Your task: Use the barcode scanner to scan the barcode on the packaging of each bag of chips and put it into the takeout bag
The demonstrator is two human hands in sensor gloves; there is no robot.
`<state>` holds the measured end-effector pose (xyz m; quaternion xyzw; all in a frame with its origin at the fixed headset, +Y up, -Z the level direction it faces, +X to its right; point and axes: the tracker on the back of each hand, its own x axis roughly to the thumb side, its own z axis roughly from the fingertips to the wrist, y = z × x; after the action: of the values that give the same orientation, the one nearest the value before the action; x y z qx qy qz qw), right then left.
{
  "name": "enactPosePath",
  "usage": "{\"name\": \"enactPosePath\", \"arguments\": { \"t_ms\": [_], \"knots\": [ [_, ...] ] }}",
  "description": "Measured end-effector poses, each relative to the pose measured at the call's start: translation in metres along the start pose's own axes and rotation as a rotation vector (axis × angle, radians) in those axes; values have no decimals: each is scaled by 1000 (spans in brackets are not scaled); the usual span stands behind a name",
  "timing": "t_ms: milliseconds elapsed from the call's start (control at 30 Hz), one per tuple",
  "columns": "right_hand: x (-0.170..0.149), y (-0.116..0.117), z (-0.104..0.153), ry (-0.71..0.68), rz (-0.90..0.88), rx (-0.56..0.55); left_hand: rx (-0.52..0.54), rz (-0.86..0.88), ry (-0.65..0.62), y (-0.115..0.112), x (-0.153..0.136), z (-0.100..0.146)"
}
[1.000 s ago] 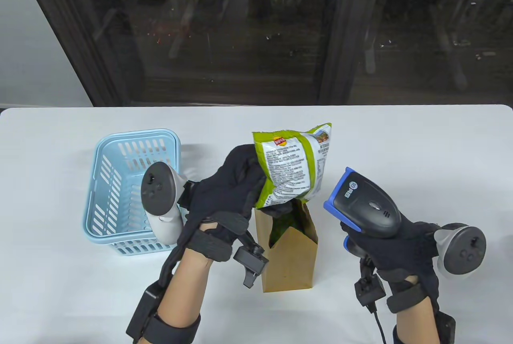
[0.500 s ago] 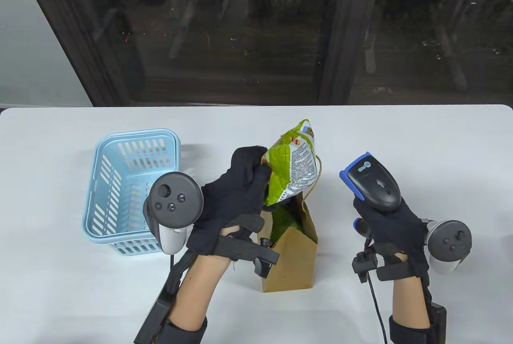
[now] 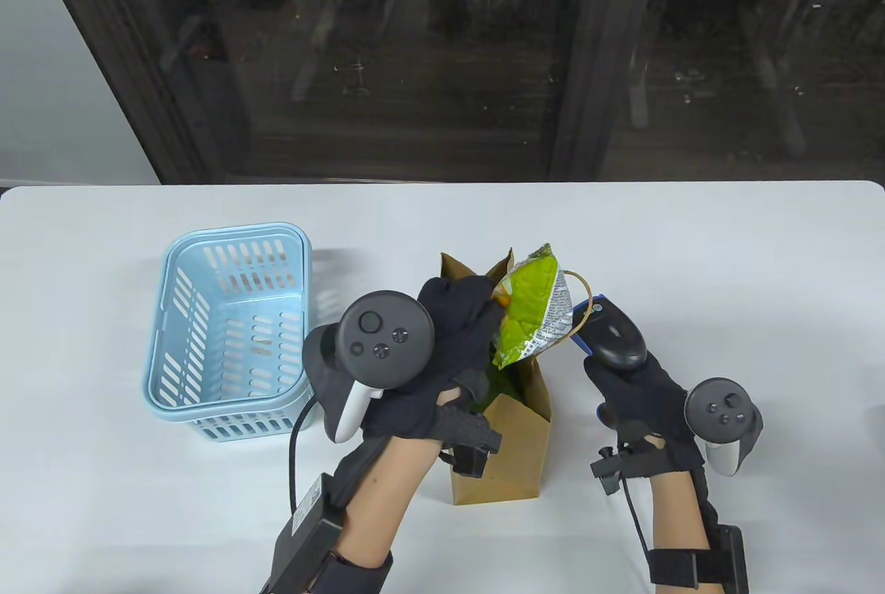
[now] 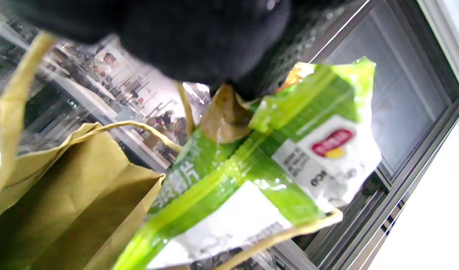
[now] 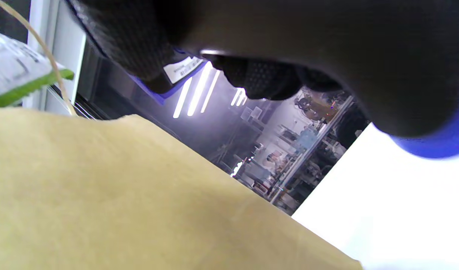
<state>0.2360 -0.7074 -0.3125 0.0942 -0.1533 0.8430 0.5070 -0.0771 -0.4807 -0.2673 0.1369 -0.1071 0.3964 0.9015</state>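
A green bag of chips (image 3: 532,310) (image 4: 274,165) stands half inside the open mouth of the brown paper takeout bag (image 3: 515,445) (image 4: 60,202). My left hand (image 3: 456,338) pinches the chips bag's top corner from the left, right over the takeout bag. More green packaging shows deeper inside the paper bag. My right hand (image 3: 632,390) grips the black and blue barcode scanner (image 3: 612,338) (image 5: 199,71) just right of the takeout bag, its head touching or near the bag's paper handle (image 3: 579,297).
A light blue plastic basket (image 3: 228,331) stands on the white table (image 3: 726,255) left of the takeout bag. A dark window runs along the table's far edge. Cables trail from both wrists toward the front edge.
My left hand has lowered the chips bag from above into the takeout bag's mouth. My right hand has brought the scanner down and left, close to the bag's side.
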Motion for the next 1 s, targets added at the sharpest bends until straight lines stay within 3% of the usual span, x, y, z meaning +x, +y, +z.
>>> {"name": "enactPosePath", "arguments": {
  "t_ms": [233, 467, 733, 1000],
  "knots": [
    [-3, 6, 1, 4, 81, 51, 59, -81, 0, 0, 10, 4],
    [-3, 9, 2, -3, 101, 63, -29, -234, 136, -15, 2, -9],
    [-3, 14, 2, -11, 138, 92, -163, -263, 285, -28, 0, -22],
    [-4, 15, 2, -15, 146, 101, -91, -208, 324, -11, 0, -22]
  ]
}}
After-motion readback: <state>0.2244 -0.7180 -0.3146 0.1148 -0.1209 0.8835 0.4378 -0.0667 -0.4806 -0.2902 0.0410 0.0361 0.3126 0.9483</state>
